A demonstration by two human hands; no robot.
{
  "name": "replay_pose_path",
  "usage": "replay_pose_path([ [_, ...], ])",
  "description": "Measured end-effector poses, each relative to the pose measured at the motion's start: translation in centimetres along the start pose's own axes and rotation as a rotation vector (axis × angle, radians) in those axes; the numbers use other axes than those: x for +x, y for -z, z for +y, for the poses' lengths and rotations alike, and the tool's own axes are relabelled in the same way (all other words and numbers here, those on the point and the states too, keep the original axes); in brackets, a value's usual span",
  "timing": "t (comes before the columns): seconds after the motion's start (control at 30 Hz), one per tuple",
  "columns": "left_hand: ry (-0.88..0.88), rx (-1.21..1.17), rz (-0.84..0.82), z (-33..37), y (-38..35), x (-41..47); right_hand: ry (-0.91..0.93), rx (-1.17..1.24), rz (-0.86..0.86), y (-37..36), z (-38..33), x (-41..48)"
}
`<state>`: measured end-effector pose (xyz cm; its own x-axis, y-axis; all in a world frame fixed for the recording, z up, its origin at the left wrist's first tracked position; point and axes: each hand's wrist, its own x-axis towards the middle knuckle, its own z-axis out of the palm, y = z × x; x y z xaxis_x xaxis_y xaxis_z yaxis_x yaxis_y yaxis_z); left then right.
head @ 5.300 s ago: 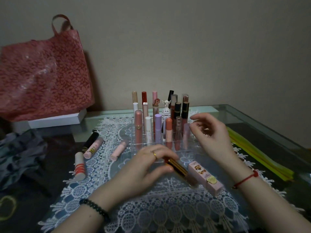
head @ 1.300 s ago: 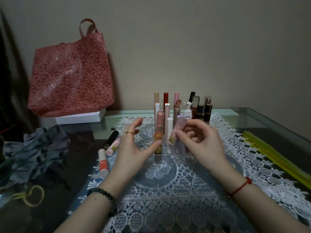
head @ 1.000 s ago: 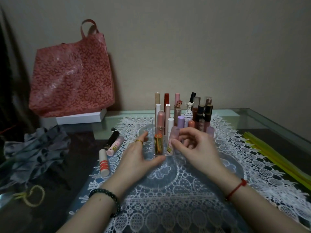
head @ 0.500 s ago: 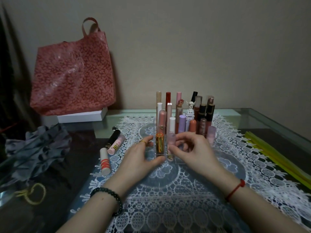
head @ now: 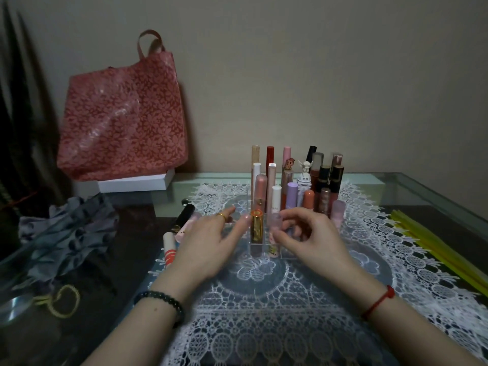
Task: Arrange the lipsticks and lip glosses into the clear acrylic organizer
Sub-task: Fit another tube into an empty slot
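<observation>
The clear acrylic organizer (head: 255, 253) stands on the lace mat, filled with several upright lipsticks and glosses. A gold lipstick (head: 256, 225) stands in its front left slot. Beside it a pale pink lip gloss (head: 274, 235) sits upright in the adjacent front slot, with my right hand (head: 311, 239) pinching it between thumb and fingers. My left hand (head: 208, 247) is open, its fingertips resting against the organizer's left front corner. Loose on the table to the left lie a black tube (head: 184, 216), a pink labelled tube (head: 190, 223) and a white tube with red stripes (head: 169, 247).
A red patterned tote bag (head: 124, 122) leans on the wall over a white box (head: 132, 182) at back left. Grey cloth (head: 66, 233) and a yellow hair tie (head: 63, 299) lie at the left. Yellow strips (head: 438, 247) run along the right.
My right hand lowered the pink lip gloss from above the organizer into the front slot next to the gold lipstick. My left hand stayed by the organizer's left front corner.
</observation>
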<state>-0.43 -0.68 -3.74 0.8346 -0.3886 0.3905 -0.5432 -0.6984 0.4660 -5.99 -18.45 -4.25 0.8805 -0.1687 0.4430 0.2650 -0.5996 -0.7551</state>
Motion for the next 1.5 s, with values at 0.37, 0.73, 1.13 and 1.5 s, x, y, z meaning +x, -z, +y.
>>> replay_pose_path([
  [0.37, 0.232, 0.386, 0.229, -6.2, 1.3, 1.7, 0.023, 0.060, 0.079, 1.0, -0.5, 0.3],
  [0.73, 0.184, 0.064, 0.344, -5.6, 1.3, 1.9, 0.079, 0.097, 0.133, 1.3, -1.0, 0.2],
  [1.13, -0.187, -0.770, 0.310, 2.2, -0.1, -0.5, 0.140, 0.366, 0.072, 1.1, -2.8, -0.5],
  [1.5, -0.264, -0.691, 0.265, 2.3, -0.7, -0.5, 0.140, 0.513, 0.058, 1.5, -3.4, -0.5],
])
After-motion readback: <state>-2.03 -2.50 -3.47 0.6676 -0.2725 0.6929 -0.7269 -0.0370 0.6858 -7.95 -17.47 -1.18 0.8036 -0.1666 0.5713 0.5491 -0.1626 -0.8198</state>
